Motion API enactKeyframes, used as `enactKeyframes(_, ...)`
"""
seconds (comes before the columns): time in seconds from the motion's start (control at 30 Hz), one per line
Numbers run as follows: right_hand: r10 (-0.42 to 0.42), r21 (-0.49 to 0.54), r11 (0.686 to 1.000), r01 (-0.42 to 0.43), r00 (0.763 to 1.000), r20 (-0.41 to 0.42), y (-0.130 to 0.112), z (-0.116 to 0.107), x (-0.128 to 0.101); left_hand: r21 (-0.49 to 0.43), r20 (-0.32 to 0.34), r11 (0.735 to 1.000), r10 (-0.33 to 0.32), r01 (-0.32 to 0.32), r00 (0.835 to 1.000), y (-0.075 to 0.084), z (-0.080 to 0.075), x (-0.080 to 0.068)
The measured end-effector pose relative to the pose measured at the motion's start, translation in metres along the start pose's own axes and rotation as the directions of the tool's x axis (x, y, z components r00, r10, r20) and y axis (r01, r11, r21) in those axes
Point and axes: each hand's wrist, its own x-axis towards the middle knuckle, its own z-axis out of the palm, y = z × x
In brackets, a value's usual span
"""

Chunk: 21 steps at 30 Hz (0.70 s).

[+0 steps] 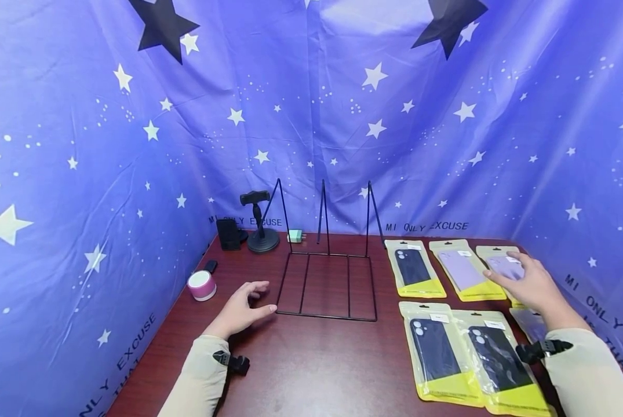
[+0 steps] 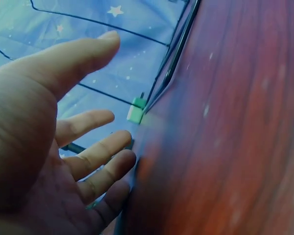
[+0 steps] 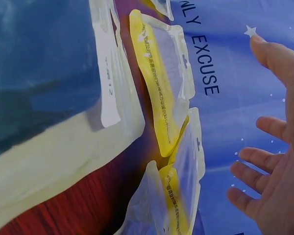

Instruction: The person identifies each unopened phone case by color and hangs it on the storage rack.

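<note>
My left hand hovers low at the left of a black wire rack, thumb tip right at its front corner. In the left wrist view that hand has loosely bent fingers and holds nothing. My right hand reaches over the far-right bagged lilac phone case, partly covering it. Its fingers are spread and relaxed in the right wrist view, apart from the yellow-ended bags. Beside it lie another bagged lilac case and a bagged black case.
Two bagged dark cases lie in front, with another bag partly under the right wrist. At the left stand a black phone stand, a black block-like holder and a pink-and-white round item. A green charger sits behind the rack.
</note>
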Motion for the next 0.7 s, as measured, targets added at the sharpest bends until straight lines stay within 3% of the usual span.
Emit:
enactKeyframes(0.3, 0.033, 0.029, 0.999, -0.033, 0.999, 0.007, 0.012, -0.001, 0.011, 0.050, -0.022, 0.998, -0.025, 0.026, 0.999, -0.001, 0.013, 0.003)
enactKeyframes(0.7, 0.068, 0.071, 0.995, -0.069, 0.998, 0.012, 0.020, -0.003, 0.018, 0.156, -0.035, 0.988, -0.016, 0.021, 0.999, 0.005, 0.017, 0.002)
